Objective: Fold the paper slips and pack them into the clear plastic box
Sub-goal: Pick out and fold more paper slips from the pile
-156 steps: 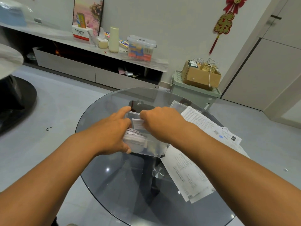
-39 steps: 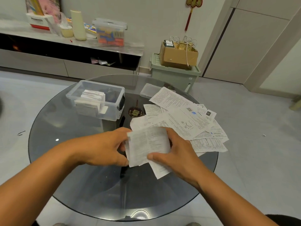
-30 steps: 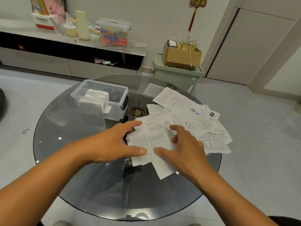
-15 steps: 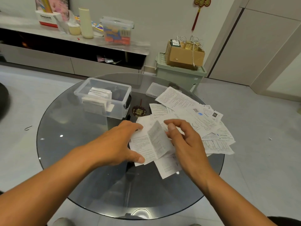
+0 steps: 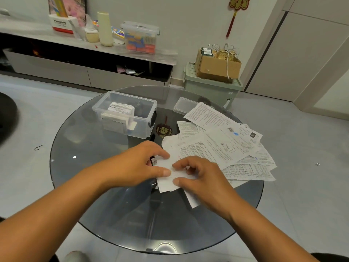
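Left hand (image 5: 139, 165) & right hand (image 5: 200, 178) both pinch a folded slip (image 5: 167, 181) flat on glass counter (image 5: 90, 148). Loose slips (image 5: 226, 146) just right; clear box (image 5: 124, 114) w/ folded slips behind-left.

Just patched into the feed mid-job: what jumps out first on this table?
Both hands meet at the near middle of the glass table: left hand and right hand pressing a folded paper slip. A spread of loose printed sheets lies right of them; the clear plastic box, holding folded slips, sits far left.
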### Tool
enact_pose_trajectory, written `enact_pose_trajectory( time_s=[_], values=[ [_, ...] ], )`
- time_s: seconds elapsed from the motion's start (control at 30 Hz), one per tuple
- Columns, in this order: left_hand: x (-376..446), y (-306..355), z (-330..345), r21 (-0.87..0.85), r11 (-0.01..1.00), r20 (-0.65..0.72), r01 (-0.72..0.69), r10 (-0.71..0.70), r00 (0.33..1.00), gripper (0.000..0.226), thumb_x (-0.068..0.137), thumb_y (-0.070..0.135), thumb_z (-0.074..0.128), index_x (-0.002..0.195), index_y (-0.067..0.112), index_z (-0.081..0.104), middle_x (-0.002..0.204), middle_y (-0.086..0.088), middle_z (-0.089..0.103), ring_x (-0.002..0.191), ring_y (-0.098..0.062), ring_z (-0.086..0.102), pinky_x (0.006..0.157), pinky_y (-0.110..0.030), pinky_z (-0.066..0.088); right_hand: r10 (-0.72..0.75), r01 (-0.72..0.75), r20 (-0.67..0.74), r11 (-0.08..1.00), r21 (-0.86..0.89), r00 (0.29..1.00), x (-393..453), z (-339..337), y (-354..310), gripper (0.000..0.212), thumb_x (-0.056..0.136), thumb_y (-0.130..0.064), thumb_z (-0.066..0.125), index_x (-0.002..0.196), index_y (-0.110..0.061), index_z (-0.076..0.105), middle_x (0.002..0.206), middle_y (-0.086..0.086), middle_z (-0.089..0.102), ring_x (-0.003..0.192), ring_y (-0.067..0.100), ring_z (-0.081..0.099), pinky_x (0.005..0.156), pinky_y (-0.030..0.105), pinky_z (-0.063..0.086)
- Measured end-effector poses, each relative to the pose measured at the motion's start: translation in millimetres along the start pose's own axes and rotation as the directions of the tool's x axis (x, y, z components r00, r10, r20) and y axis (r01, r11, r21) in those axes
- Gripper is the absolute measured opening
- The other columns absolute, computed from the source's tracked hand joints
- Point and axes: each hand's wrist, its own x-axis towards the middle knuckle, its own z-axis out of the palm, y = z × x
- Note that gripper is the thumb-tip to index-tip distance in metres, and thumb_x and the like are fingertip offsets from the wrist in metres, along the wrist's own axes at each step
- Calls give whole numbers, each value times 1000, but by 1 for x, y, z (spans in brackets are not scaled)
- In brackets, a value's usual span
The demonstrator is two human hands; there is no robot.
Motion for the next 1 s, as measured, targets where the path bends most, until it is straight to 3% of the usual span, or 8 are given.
enact_pose_trajectory(
  time_s=[0.2, 0.37, 0.53, 0.63, 0.73, 0.83, 0.9, 1.0],
  values=[
    [8, 3, 10, -32, 995, -79, 96, -98, 992, 62, 84, 35, 80, 137, 37, 48, 116, 16, 56, 87, -9, 57, 86, -30, 51, -1, -4, -66, 997, -72, 998, 6, -4, 4, 43, 90, -10, 61, 105, -50, 64, 100, -31, 66, 98, -1, 56, 103, 41, 43],
    [11, 4, 10, -90, 994, -89, 69, -78, 993, 33, 82, 27, 83, 103, 35, 59, 88, 13, 58, 75, -9, 58, 67, -23, 44, 32, -31, -10, 999, 31, 999, 10, -6, 7, 39, 83, -25, 77, 111, -49, 63, 101, -29, 66, 89, 2, 57, 104, 47, 42],
    [10, 2, 11, -164, 986, -147, 30, -54, 988, 39, 78, 20, 86, 93, 34, 52, 83, 9, 56, 72, -11, 55, 67, -25, 46, 16, -15, -12, 993, 119, 1000, 12, -3, 7, 37, 86, -28, 67, 119, -45, 64, 97, -27, 68, 85, 4, 60, 101, 43, 47],
    [10, 3, 10, -171, 985, -138, -26, 2, 990, 46, 77, 15, 86, 93, 36, 49, 84, 7, 61, 72, -11, 59, 68, -29, 52, -34, 31, 28, 995, 98, 999, 11, 0, 6, 29, 86, -23, 71, 107, -43, 73, 93, -26, 67, 90, 6, 61, 92, 38, 51],
    [5, 1, 0, -173, 985, 2, -26, 27, 1000, 56, 70, 19, 92, 103, 41, 51, 93, 10, 66, 84, -11, 65, 79, -31, 58, -135, 135, 30, 991, 4, 990, 12, 2, 9, 20, 86, -22, 74, 96, -39, 78, 100, -19, 69, 98, 6, 63, 93, 42, 50],
    [-2, 0, -12, -206, 978, 145, 15, 15, 989, 65, 60, 51, 93, 113, 41, 56, 101, 12, 66, 92, -10, 64, 86, -33, 58, -262, 284, 126, 933, -223, 957, 11, -1, 6, 26, 94, -23, 68, 111, -40, 78, 112, -17, 63, 105, 8, 56, 90, 36, 46],
    [-6, 2, -13, -217, 976, 124, 31, -4, 992, 61, 61, 67, 84, 110, 40, 58, 97, 11, 70, 86, -8, 66, 80, -31, 58, -326, 394, 230, 833, -388, 917, 9, -6, 2, 34, 98, -26, 59, 126, -42, 70, 121, -11, 60, 106, 14, 51, 84, 33, 41],
    [-5, 6, -5, -46, 996, 36, 70, -69, 997, 39, 74, 54, 83, 96, 37, 55, 90, 10, 66, 80, -11, 64, 77, -38, 57, -314, 453, 331, 692, -562, 890, 5, -10, -1, 50, 98, -26, 51, 144, -44, 52, 143, -2, 50, 114, 24, 49, 85, 37, 40]
  ],
)
